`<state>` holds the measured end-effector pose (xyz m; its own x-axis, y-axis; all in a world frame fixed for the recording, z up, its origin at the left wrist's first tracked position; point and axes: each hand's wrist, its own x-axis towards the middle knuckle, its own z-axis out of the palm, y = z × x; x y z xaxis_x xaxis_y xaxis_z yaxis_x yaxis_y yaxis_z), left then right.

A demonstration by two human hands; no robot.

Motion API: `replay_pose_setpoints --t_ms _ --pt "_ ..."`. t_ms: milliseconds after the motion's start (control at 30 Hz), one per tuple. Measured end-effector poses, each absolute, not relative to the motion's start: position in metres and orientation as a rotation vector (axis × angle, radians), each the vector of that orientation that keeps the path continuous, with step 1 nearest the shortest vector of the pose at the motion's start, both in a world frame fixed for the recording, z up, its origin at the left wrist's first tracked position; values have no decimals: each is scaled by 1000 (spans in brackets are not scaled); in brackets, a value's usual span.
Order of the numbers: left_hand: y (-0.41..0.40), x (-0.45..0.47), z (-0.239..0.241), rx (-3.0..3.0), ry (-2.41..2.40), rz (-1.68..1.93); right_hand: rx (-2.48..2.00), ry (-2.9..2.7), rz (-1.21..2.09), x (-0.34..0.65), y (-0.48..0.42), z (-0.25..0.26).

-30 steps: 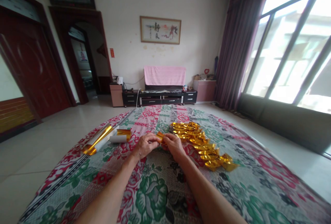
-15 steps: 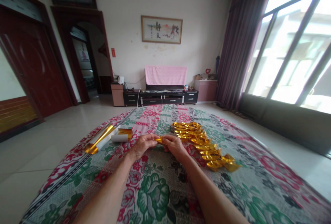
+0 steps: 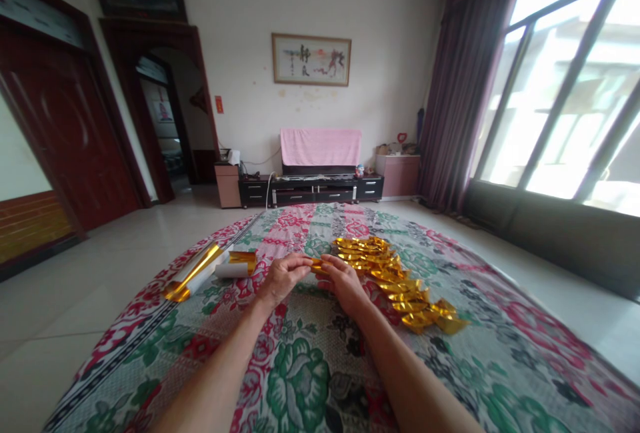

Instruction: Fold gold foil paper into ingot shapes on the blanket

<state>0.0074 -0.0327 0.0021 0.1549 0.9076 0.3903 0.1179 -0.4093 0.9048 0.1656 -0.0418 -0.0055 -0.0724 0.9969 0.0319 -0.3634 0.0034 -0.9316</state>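
Observation:
Between my two hands is a small strip of folded gold foil paper [image 3: 319, 266], held above the flowered cloth. My left hand [image 3: 286, 277] pinches its left end with thumb and fingers. On its right end my right hand [image 3: 344, 281] is closed in the same way. Just right of my right hand, folded gold foil pieces [image 3: 400, 279] lie in an overlapping row running toward me. To the left rest curled gold foil sheets [image 3: 197, 271] with white backs, and a smaller rolled sheet [image 3: 235, 269] beside them.
A patterned red, green and grey tablecloth [image 3: 300, 379] covers the round table. Beyond it a low black cabinet [image 3: 313, 194] stands at the wall, with a pink cloth [image 3: 321, 146] over something on top. A window [image 3: 565, 99] and curtain [image 3: 450, 93] are at the right.
My hands have moved slightly right and a little farther apart, so more of the gold foil strip shows between them. The foil pieces on the table stay where they were.

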Motion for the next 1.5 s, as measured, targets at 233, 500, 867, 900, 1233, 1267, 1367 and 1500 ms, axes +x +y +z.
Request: replay_pose_setpoints --t_ms 233,500,867,900,1233,1267,1367,1500 --pt "-24 11 16 1597 906 1163 -807 -905 1303 165 -34 -13" --pt "-15 14 17 1555 888 1161 -857 -917 1245 161 -33 -15" --pt "-10 18 3 1389 1015 1405 -821 -1044 1187 160 -39 -11" --pt "-10 18 3 1377 1011 1410 -823 -1045 1163 160 -40 -11" --pt "-10 21 -3 1261 984 1446 -819 -1066 1104 157 -38 -11" --pt "-10 21 -3 1259 979 1445 -829 -1074 1106 157 -38 -11" --pt "-10 22 -3 1248 970 1438 -858 -1080 1102 158 -37 -13" --pt "-11 23 -3 1247 972 1439 -845 -1065 1125 161 -35 -16"
